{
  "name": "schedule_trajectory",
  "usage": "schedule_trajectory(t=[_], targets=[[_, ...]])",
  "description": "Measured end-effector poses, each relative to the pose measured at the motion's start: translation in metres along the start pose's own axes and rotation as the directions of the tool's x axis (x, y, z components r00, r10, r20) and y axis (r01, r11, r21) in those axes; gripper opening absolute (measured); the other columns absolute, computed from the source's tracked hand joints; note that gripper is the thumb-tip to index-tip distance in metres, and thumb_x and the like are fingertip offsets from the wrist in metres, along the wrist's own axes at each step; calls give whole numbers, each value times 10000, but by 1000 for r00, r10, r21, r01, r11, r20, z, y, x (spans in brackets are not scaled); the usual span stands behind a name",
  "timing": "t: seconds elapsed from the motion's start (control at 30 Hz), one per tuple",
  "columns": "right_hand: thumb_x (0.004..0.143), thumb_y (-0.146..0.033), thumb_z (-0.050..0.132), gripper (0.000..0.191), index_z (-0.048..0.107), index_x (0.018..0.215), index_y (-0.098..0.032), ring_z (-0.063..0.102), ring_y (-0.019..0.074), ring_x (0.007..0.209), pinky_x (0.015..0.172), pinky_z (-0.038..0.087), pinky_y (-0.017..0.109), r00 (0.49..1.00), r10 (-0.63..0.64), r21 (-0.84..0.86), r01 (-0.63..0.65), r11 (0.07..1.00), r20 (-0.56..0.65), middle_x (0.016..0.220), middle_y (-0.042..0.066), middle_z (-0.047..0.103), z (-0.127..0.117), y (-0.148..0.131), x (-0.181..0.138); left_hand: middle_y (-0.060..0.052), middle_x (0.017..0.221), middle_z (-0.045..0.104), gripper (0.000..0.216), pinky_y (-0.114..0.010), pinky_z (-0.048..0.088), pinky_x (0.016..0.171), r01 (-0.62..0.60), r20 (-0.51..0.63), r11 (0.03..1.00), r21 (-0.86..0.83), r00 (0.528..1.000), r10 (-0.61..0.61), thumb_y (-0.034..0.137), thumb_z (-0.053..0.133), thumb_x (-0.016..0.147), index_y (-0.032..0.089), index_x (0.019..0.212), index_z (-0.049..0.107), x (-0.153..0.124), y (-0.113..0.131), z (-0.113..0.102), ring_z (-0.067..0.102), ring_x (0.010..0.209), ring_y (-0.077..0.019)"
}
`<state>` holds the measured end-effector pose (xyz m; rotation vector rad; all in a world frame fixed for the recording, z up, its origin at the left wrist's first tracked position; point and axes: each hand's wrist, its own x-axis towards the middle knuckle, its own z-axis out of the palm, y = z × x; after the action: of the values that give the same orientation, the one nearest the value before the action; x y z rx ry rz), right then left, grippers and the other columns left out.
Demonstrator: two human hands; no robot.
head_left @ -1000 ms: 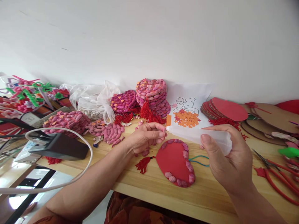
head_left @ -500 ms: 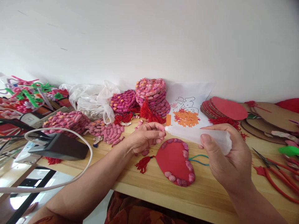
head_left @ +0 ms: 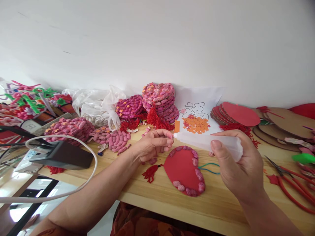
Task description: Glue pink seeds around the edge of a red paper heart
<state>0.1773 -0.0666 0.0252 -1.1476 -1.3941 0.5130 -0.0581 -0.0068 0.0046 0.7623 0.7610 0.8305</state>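
Note:
My right hand [head_left: 242, 167] is wrapped round a translucent white glue bottle [head_left: 201, 141], held nearly level with its nozzle pointing left. The fingers of my left hand [head_left: 157, 144] are pinched together right at the nozzle tip. What they hold there is too small to make out. Below both hands a red heart [head_left: 180, 170] lies on the wooden table, with pink-dyed peanut shells [head_left: 180, 187] along part of its rim. A red tassel [head_left: 149, 173] hangs off its left end, and a teal cord loop [head_left: 209, 168] comes out on the right.
Red-handled scissors [head_left: 292, 183] lie at the right, near stacked cardboard shapes [head_left: 287, 121]. Orange paper stars [head_left: 197, 124] are heaped on a white sheet [head_left: 216, 95]. Loose pink shells [head_left: 118, 141] and a black power block [head_left: 64, 157] with a white cable [head_left: 92, 167] are left.
The view has shifted very slightly. Both hands and the bottle keep the same pose, with the nozzle still at my left fingertips.

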Motion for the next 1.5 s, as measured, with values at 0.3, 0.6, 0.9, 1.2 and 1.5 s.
schedule_trajectory(t=[0.3, 0.6, 0.9, 1.2, 1.5], targets=[[936, -433, 720, 169, 682, 949, -269, 600, 185, 590, 517, 478, 323, 993, 112, 231, -114, 966, 23, 696, 6, 643, -1, 8, 1, -16, 761, 693, 387, -178, 545, 601, -9, 23, 1000, -22, 1000, 9, 179, 959, 610, 123, 867, 675, 0, 0, 0, 663, 647, -94], [923, -489, 724, 264, 657, 874, -238, 571, 147, 564, 522, 450, 287, 963, 252, 331, -269, 904, 95, 662, -19, 595, -1, 14, 5, -17, 736, 699, 370, -183, 537, 585, -37, 16, 997, -62, 999, 38, 204, 939, 651, 142, 891, 665, -1, 3, -2, 668, 633, -107], [940, -452, 712, 176, 672, 930, -281, 578, 169, 571, 483, 429, 296, 988, 88, 135, -104, 985, 124, 657, 8, 632, -2, 6, 0, -16, 669, 679, 370, -178, 481, 511, -74, -19, 996, -53, 997, 73, 222, 947, 633, 143, 876, 679, -1, 4, -1, 620, 554, -103], [932, -424, 723, 170, 614, 935, -294, 576, 168, 502, 460, 440, 307, 990, 127, 27, -128, 991, 58, 634, -2, 643, 5, -20, -8, -2, 671, 666, 365, -181, 476, 508, -95, -45, 995, -21, 995, 94, 212, 950, 614, 152, 866, 694, 1, 3, -1, 616, 563, -102], [933, -432, 711, 199, 607, 893, -267, 530, 144, 450, 412, 423, 281, 991, 114, 31, -116, 993, 73, 609, -12, 630, 8, -24, -9, -13, 703, 677, 362, -195, 472, 510, -103, -66, 995, 18, 992, 104, 214, 947, 610, 145, 864, 699, 1, 2, -1, 613, 561, -102]])
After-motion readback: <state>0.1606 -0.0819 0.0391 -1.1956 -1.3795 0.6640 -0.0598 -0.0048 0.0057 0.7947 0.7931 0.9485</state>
